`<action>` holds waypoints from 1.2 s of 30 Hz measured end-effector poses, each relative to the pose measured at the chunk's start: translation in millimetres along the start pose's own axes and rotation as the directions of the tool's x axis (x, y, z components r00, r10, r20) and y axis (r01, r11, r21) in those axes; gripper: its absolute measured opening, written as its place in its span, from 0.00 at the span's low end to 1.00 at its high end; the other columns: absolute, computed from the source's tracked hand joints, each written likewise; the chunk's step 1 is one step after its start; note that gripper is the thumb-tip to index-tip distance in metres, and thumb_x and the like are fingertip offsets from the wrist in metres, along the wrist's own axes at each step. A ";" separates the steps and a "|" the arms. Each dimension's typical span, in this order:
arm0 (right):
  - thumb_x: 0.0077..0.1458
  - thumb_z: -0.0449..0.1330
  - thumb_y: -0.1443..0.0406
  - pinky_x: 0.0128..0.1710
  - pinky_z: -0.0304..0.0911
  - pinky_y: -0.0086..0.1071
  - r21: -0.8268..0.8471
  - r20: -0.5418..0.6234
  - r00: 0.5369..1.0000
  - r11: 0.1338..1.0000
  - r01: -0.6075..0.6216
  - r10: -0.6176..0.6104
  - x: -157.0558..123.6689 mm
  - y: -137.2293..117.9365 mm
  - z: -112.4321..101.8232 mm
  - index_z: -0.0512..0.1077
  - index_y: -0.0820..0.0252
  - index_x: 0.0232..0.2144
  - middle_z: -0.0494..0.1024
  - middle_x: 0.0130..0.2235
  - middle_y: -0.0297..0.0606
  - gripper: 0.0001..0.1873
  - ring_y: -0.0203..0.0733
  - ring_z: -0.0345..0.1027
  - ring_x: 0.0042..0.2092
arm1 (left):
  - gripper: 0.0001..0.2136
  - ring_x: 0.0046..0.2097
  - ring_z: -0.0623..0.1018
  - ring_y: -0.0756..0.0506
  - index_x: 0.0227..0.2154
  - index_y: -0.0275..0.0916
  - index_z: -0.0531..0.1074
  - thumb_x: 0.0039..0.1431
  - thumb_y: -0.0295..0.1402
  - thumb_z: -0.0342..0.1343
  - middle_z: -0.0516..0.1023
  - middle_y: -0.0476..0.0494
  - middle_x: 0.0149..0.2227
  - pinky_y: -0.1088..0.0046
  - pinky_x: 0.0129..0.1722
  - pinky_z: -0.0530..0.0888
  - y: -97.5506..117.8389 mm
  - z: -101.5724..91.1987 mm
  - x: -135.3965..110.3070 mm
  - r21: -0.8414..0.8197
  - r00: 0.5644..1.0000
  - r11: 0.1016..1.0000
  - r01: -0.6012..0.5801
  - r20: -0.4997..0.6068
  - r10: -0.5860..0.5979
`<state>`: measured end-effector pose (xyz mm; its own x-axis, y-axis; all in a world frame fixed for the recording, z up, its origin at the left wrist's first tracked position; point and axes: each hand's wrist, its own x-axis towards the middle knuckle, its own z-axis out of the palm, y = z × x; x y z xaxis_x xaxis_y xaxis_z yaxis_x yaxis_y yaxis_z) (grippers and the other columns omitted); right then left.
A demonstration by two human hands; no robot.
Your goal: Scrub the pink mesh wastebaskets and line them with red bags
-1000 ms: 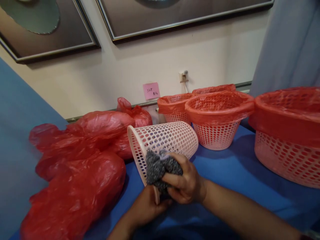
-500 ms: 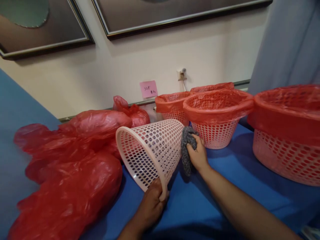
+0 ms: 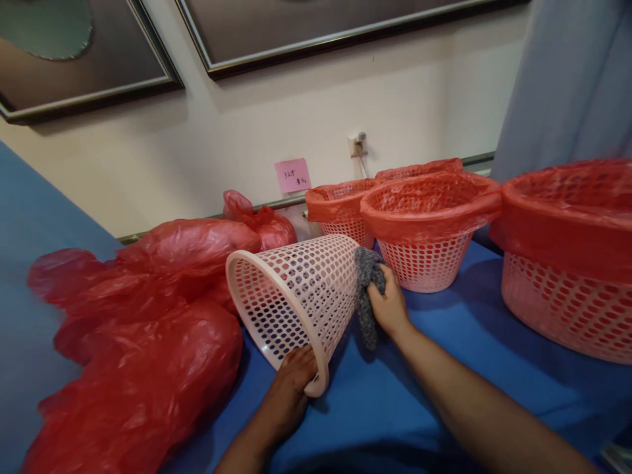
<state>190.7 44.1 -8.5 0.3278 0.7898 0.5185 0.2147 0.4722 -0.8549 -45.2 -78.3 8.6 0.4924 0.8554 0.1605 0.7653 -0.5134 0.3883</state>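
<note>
A pale pink perforated plastic wastebasket (image 3: 316, 276) is tipped on its side above the blue cloth, its open mouth facing left toward me. My left hand (image 3: 293, 388) is closed on the lower part of its rim, with the fingers inside the mouth. Bunched in my right hand (image 3: 390, 303) is a grey cloth (image 3: 368, 273), pressed against the basket's base at the right. One end of the cloth hangs down below my fingers. The basket's bottom face is turned away and hidden.
Red plastic bags (image 3: 148, 349) lie heaped on the left. Wastebaskets lined with red bags, including a middle one (image 3: 424, 260) and a large one (image 3: 567, 303), stand at the right on the blue tablecloth (image 3: 395, 408). Behind are a pink note (image 3: 292, 176) and a wall socket (image 3: 358, 145).
My left hand has shifted slightly left along the rim, its fingers reaching further inside. The basket has turned a little, and the cloth has moved slightly left with my right hand.
</note>
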 end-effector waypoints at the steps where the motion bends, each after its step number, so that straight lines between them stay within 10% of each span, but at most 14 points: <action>1: 0.53 0.55 0.63 0.54 0.66 0.48 0.035 0.007 0.996 0.995 -0.091 0.091 5.7 6.3 1.5 0.68 0.58 0.52 0.76 0.46 0.43 0.22 0.47 0.70 0.48 | 0.19 0.63 0.70 0.37 0.58 0.49 0.72 0.66 0.31 0.49 0.73 0.39 0.61 0.54 0.63 0.65 -3.5 -1.4 -0.2 0.001 1.000 1.000 -0.001 0.007 0.001; 4: 0.54 0.56 0.62 0.53 0.68 0.48 0.077 0.006 0.992 0.989 -0.123 0.123 6.9 6.5 0.0 0.68 0.58 0.51 0.76 0.46 0.43 0.22 0.47 0.70 0.48 | 0.20 0.64 0.68 0.37 0.58 0.49 0.72 0.64 0.31 0.52 0.71 0.41 0.63 0.52 0.65 0.62 -6.2 -8.7 -1.5 -0.019 0.999 1.000 -0.001 0.048 0.002; 7: 0.55 0.56 0.66 0.60 0.62 0.52 0.003 0.013 0.982 0.982 0.190 -0.190 -10.6 -16.1 -7.4 0.66 0.58 0.56 0.69 0.56 0.48 0.25 0.50 0.65 0.58 | 0.30 0.67 0.63 0.34 0.62 0.48 0.66 0.56 0.37 0.63 0.65 0.39 0.66 0.50 0.67 0.58 6.4 -21.5 -3.2 -0.136 0.993 0.988 0.078 0.099 -0.064; 15: 0.55 0.59 0.64 0.53 0.70 0.47 0.215 0.173 0.554 0.580 0.786 -0.814 -49.2 -57.1 -16.0 0.61 0.49 0.62 0.56 0.64 0.46 0.32 0.51 0.63 0.60 | 0.45 0.64 0.68 0.30 0.65 0.36 0.61 0.51 0.61 0.59 0.70 0.33 0.62 0.53 0.63 0.66 58.8 -37.8 16.7 -0.690 0.935 0.715 0.113 -0.170 -0.312; 21: 0.53 0.64 0.67 0.55 0.71 0.47 0.182 0.173 0.508 0.535 0.825 -0.844 -54.5 -63.6 -13.6 0.70 0.44 0.54 0.54 0.65 0.41 0.26 0.50 0.64 0.59 | 0.32 0.57 0.75 0.33 0.58 0.41 0.71 0.59 0.58 0.53 0.78 0.39 0.54 0.56 0.60 0.71 71.9 -34.1 19.4 -0.576 0.952 0.804 0.150 -0.136 -0.276; 23: 0.54 0.61 0.71 0.54 0.71 0.46 0.132 0.166 0.546 0.567 0.813 -0.821 -51.7 -60.6 -13.7 0.70 0.45 0.55 0.54 0.66 0.42 0.27 0.50 0.63 0.60 | 0.29 0.57 0.75 0.34 0.59 0.42 0.70 0.61 0.54 0.53 0.77 0.39 0.55 0.56 0.62 0.69 70.8 -32.6 16.0 -0.526 0.961 0.839 0.143 -0.129 -0.244; 29: 0.56 0.54 0.71 0.63 0.58 0.60 -0.129 -0.064 0.975 0.971 0.201 -0.211 -4.2 -17.9 -11.9 0.65 0.52 0.61 0.58 0.62 0.48 0.30 0.56 0.56 0.65 | 0.25 0.65 0.66 0.36 0.64 0.45 0.64 0.65 0.43 0.52 0.70 0.39 0.63 0.53 0.68 0.59 45.0 -12.9 1.4 -0.400 0.982 0.904 0.151 -0.046 -0.185; 32: 0.57 0.56 0.67 0.63 0.57 0.62 -0.117 -0.117 0.993 0.993 -0.011 -0.003 9.2 -6.0 -12.7 0.66 0.58 0.60 0.64 0.56 0.51 0.28 0.58 0.62 0.62 | 0.22 0.65 0.66 0.37 0.62 0.47 0.67 0.67 0.39 0.50 0.69 0.41 0.64 0.51 0.67 0.59 25.5 0.4 -1.9 -0.290 0.987 0.949 0.126 -0.059 -0.150; 36: 0.56 0.57 0.69 0.61 0.62 0.56 -0.067 0.062 0.901 0.899 0.432 -0.428 -17.1 -31.4 -17.1 0.65 0.51 0.61 0.53 0.66 0.48 0.31 0.57 0.57 0.65 | 0.18 0.63 0.68 0.37 0.56 0.49 0.74 0.66 0.34 0.50 0.74 0.42 0.59 0.50 0.67 0.58 14.5 7.8 3.2 -0.176 0.991 0.980 0.088 -0.083 -0.104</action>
<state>194.2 9.0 9.7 0.1460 0.5340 0.8328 0.3962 0.7398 -0.5438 -29.3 -83.6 7.7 0.3740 0.9069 0.1938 0.7211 -0.4158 0.5542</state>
